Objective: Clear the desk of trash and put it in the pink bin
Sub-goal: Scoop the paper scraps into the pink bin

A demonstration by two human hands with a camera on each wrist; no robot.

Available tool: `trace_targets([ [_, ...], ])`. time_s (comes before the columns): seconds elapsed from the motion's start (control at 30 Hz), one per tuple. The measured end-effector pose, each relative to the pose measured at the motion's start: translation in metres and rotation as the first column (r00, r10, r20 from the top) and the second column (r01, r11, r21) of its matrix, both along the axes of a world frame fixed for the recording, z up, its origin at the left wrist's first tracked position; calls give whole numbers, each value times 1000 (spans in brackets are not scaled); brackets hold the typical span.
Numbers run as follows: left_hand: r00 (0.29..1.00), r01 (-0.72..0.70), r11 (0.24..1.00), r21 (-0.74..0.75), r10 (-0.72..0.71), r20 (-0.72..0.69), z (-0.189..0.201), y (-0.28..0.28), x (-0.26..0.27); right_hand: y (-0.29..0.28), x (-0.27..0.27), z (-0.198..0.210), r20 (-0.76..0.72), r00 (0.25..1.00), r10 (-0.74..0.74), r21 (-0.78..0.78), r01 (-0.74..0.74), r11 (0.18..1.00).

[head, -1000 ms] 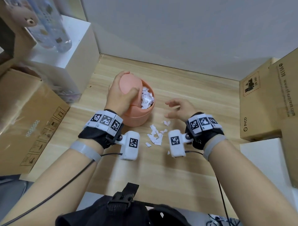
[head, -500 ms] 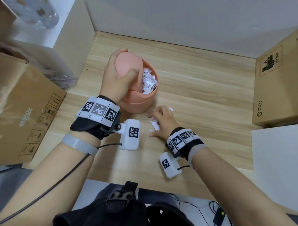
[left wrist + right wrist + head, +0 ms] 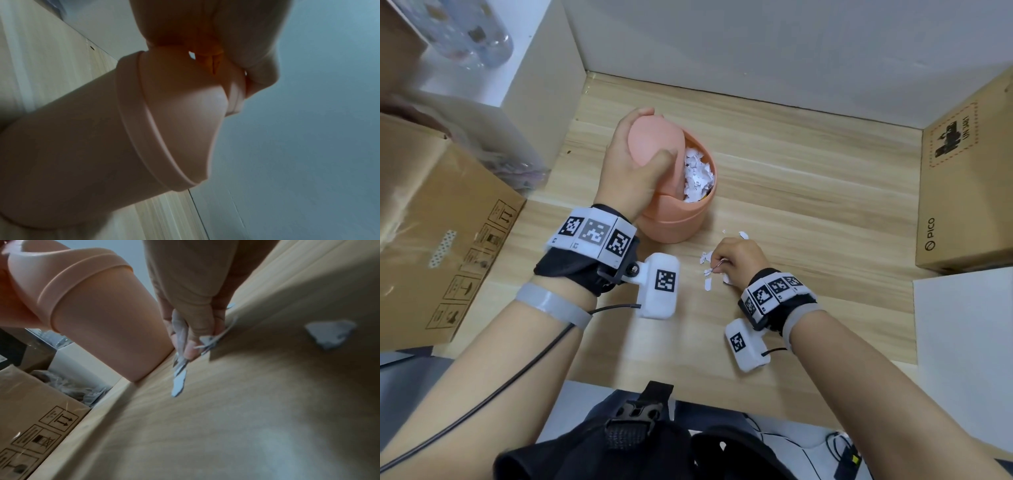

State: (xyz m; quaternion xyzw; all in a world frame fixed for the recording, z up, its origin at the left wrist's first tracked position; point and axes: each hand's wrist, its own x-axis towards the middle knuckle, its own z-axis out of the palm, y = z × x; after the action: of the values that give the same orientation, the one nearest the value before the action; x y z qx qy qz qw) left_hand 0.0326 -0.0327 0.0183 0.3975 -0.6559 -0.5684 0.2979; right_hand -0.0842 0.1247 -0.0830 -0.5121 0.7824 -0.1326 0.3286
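The pink bin [image 3: 674,219] [image 3: 82,154] [image 3: 111,331] stands on the wooden desk with torn white paper [image 3: 697,174] inside. My left hand [image 3: 633,164] grips its swing lid [image 3: 650,140], tipped up so the mouth is uncovered. Just right of the bin's base, my right hand [image 3: 732,260] is down on the desk, fingers [image 3: 191,331] curled and pinching several white paper scraps [image 3: 180,363]. More scraps [image 3: 707,284] lie around that hand, and one loose scrap [image 3: 331,332] sits apart in the right wrist view.
A brown cardboard box [image 3: 431,240] lies at the left, with a white box [image 3: 493,78] behind it. A PICO carton [image 3: 969,192] stands at the right, a white sheet [image 3: 965,318] before it. A grey wall [image 3: 756,44] closes the back.
My right hand dropped from hovering beside the bin onto the scraps and has closed its fingers on them. The left hand keeps holding the lid. The head view tilted downward.
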Motion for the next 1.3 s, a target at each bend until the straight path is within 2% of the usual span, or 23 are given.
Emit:
trace_targets([
  [0.1, 1000, 2, 1000, 19, -2, 2, 0, 0, 0, 4, -2, 4, 124, 970, -210, -38, 216, 976],
  [0.17, 1000, 1, 1000, 30, -2, 7, 0, 0, 0, 6, -7, 12, 235, 904, -357, -47, 378, 925],
  [0.23, 1000, 3, 999, 34, -4, 15, -1, 0, 1, 5, -15, 29, 337, 833, -439, -69, 487, 871],
  [0.3, 999, 2, 999, 38, -3, 34, 0, 0, 1, 0, -24, 53, 433, 781, -449, -96, 536, 839],
  [0.43, 998, -7, 999, 54, 4, 60, 1, 1, 1, -29, -36, 104, 547, 761, -349, -224, 534, 815],
  [0.53, 997, -6, 998, 59, 1, 76, 3, 2, 1, -58, -30, 128, 521, 794, -312, -297, 512, 806],
  [0.63, 994, -16, 998, 61, 9, 108, 5, 1, 0, -81, -20, 135, 413, 856, -311, -322, 457, 829],
  [0.73, 993, -20, 997, 71, 11, 118, 3, 0, 0, -88, -14, 139, 286, 912, -294, -245, 366, 898],
  [0.83, 992, -29, 996, 81, 18, 128, 2, -1, 0, -86, -15, 143, 242, 935, -259, -175, 305, 936],
  [0.9, 991, -28, 996, 82, 17, 132, 2, 0, 0, -83, -17, 146, 256, 933, -252, -166, 300, 940],
  [1.0, 992, -15, 997, 75, 6, 124, 3, 0, 0, -76, -22, 148, 353, 906, -233, -200, 316, 927],
  [1.13, 995, -13, 998, 65, 6, 103, 6, 1, 2, -56, -35, 141, 453, 834, -315, -248, 458, 854],
  [1.2, 996, -10, 999, 52, 5, 91, 8, 2, 2, -37, -44, 123, 459, 797, -392, -192, 520, 833],
  [1.3, 998, -3, 999, 33, 1, 59, 7, 2, 2, 1, -48, 83, 358, 808, -468, -26, 509, 860],
])
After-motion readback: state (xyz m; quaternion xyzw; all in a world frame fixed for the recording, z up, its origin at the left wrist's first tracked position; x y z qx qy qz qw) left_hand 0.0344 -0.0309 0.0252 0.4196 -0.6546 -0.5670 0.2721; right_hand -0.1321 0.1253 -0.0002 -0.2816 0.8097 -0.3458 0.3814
